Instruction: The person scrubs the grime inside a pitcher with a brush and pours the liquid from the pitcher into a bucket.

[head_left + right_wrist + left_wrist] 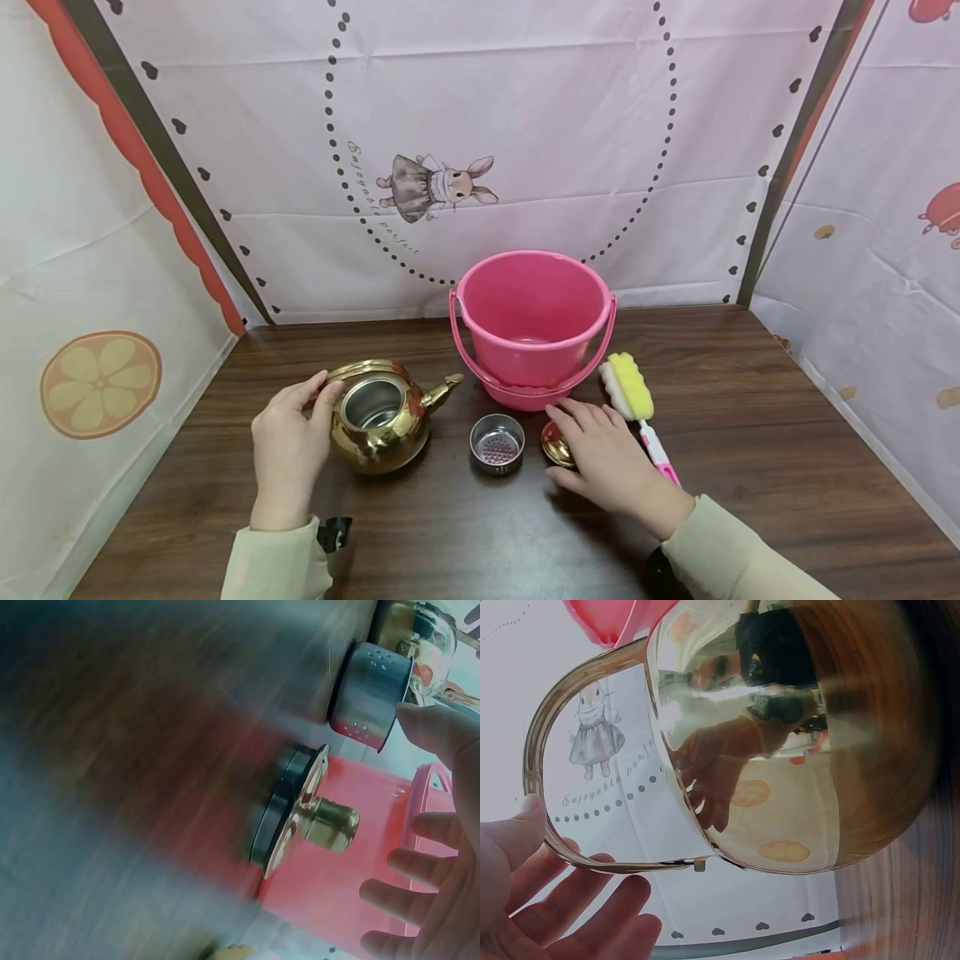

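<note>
A gold kettle (pixel 378 454) with its top uncovered stands at left, its spout toward the right. Its arched handle (pixel 534 750) is pinched between thumb and fingers of my left hand (pixel 288 450). In the right wrist view, a round gold lid (pixel 330 823) with a knob lies on the table. Over that lid hovers my right hand (pixel 611 462), fingers spread and apart from the knob. A small steel strainer cup (pixel 497 446) with a perforated bottom sits between kettle and lid.
Behind the strainer stands a pink bucket (pixel 517 367), its handle hanging down in front. A yellow-and-white sponge brush (pixel 633 387) lies to the right of the bucket. Printed cloth (pixel 555 125) encloses the dark wooden table (pixel 427 542) at the back and sides.
</note>
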{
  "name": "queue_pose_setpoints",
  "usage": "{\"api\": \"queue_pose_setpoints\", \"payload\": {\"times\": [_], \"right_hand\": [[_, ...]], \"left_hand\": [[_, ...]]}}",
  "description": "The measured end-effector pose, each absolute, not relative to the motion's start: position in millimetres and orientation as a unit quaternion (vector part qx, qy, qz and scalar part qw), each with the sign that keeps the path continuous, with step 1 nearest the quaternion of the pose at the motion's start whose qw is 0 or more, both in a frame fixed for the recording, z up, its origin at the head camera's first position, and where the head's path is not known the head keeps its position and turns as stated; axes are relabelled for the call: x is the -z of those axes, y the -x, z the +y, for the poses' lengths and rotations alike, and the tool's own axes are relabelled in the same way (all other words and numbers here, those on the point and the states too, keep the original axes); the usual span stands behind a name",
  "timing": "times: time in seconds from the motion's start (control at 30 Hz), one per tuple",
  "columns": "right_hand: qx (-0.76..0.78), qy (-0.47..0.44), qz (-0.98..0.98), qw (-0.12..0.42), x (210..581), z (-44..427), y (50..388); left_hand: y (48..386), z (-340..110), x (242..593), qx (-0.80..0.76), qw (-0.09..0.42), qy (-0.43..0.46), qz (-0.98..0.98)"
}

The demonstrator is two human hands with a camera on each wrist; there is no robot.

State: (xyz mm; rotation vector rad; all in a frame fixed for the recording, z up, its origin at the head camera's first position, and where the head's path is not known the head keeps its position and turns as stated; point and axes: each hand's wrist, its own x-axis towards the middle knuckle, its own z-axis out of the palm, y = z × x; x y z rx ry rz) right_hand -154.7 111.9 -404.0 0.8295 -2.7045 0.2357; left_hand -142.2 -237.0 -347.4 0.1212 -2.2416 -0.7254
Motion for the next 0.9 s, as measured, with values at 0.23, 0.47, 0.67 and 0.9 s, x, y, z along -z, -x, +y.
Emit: {"api": "queue_pose_setpoints", "payload": {"times": [0.23,0.47,0.67,0.9], "right_hand": [[-0.068,-0.276,-0.945,0.159,402.9,119.8,154.9],[-0.057,-0.258,-0.951,0.159,401.5,128.1,154.9],[-0.065,-0.24,-0.957,0.149,399.3,135.1,153.0],[-0.068,-0.218,-0.964,0.135,397.2,144.6,153.3]], "left_hand": [[143.3,-237.1,347.2,0.282,0.386,-0.045,-0.877],[142.8,-236.6,346.7,0.284,0.392,-0.037,-0.874],[142.4,-236.0,346.6,0.284,0.387,-0.042,-0.876],[141.5,-236.5,346.6,0.286,0.387,-0.044,-0.875]]}}
